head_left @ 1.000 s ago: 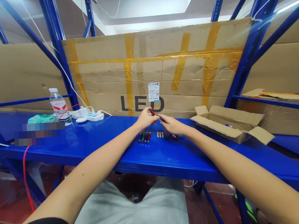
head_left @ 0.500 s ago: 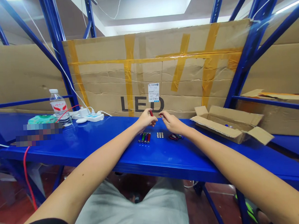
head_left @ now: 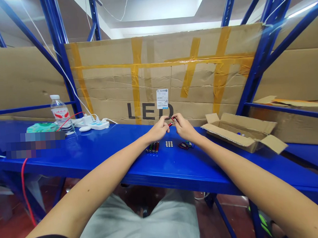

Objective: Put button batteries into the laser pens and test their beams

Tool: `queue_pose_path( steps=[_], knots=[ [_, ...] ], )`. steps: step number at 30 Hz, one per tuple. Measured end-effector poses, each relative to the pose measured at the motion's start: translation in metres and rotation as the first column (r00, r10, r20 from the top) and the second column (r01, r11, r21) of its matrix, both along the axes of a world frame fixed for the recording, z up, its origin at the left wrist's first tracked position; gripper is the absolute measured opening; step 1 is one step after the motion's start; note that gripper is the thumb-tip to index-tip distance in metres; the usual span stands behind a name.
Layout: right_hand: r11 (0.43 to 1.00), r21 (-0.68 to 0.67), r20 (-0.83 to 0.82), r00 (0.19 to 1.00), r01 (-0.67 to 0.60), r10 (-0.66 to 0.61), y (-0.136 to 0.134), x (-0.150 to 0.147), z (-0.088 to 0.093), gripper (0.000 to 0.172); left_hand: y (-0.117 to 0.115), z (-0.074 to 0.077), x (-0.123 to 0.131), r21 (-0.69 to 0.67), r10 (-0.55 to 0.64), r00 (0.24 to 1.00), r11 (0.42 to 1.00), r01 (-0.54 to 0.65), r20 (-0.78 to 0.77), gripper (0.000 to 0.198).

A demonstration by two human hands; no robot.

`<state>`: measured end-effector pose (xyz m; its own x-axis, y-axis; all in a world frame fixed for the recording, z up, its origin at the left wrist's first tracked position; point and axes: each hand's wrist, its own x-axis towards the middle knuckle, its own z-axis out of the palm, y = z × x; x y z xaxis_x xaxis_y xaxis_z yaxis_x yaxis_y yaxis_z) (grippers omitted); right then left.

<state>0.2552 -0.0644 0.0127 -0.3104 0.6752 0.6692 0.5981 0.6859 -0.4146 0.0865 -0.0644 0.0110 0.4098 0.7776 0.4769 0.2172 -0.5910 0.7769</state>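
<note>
Red tube [head_left: 171, 124], gripped by left hand [head_left: 159, 129], slants rightward toward right hand [head_left: 185, 127], which pinches something red [head_left: 174, 119].

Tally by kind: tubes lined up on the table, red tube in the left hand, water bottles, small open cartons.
Lined-up tubes: 4
Red tube in left hand: 1
Water bottle: 1
Small open carton: 1
Total: 7

The glossy blue bench [head_left: 102, 150] carries a water bottle [head_left: 60, 114], a green packet [head_left: 41, 127] and a white power strip [head_left: 100, 125] at left, slim tubes [head_left: 153, 147], small silver pieces [head_left: 169, 144] and looped cords [head_left: 183, 145] mid-bench, and an open cardboard box [head_left: 227, 136] at right.
</note>
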Motion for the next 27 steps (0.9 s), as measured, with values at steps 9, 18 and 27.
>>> queue_pose_path(
  steps=[9, 18, 27],
  knots=[
    [0.999, 0.010, 0.033, 0.999, -0.041, 0.041, -0.0026, -0.0011, -0.0014, 0.027, -0.0046, 0.0012, 0.0020, -0.131, -0.069, 0.995, 0.988, 0.079, 0.077, 0.046],
    [0.995, -0.023, -0.002, 0.996, -0.093, 0.093, 0.0048, 0.0004, -0.0073, 0.021, -0.0013, 0.0061, -0.0014, -0.289, -0.040, 0.956, 0.949, 0.127, 0.289, 0.034],
    [0.993, 0.104, 0.000, 0.998, -0.059, 0.060, 0.0051, 0.0010, -0.0044, 0.019, -0.0055, 0.0052, -0.0015, -0.284, -0.080, 0.981, 0.950, 0.129, 0.178, 0.027]
  ],
)
